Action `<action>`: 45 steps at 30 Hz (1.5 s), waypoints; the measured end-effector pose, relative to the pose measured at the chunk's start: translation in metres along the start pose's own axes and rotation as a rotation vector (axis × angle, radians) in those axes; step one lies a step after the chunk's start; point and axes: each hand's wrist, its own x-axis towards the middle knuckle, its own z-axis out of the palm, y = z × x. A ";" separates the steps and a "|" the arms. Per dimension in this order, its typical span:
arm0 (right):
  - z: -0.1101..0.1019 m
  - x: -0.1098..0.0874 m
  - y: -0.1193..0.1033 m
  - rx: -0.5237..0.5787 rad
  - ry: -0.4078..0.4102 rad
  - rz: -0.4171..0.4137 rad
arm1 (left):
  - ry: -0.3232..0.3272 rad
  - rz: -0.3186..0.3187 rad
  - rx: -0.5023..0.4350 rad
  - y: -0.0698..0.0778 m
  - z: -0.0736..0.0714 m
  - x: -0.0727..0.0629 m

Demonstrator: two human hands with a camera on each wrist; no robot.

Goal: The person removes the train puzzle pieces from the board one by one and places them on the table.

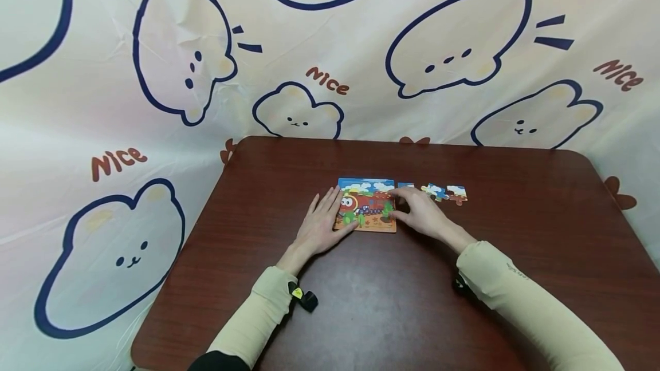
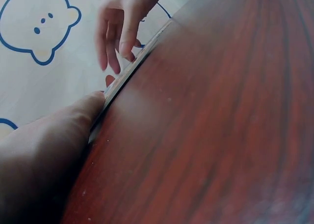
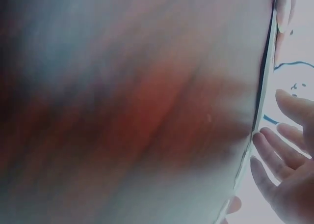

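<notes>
A jigsaw puzzle (image 1: 367,202) with a red train, green cacti and a blue sky lies flat on the table. My left hand (image 1: 318,227) rests along its left side, fingers straight, the thumb over the lower edge. At the puzzle's right edge is my right hand (image 1: 424,213), fingers loosely bent and thumb apart from them. In the left wrist view this right hand (image 2: 122,25) hangs over the puzzle with nothing visible in its grasp. The right wrist view shows its fingers (image 3: 277,155) spread beside the puzzle's edge.
Loose puzzle pieces (image 1: 456,193) lie in a row to the right of the puzzle, partly behind my right hand. The dark brown wooden table (image 1: 361,302) reaches back to a pale curtain (image 1: 361,33) printed with cartoon bears.
</notes>
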 end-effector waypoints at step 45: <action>0.020 0.006 0.003 0.117 0.005 0.016 | 0.012 0.020 -0.022 0.001 -0.002 0.000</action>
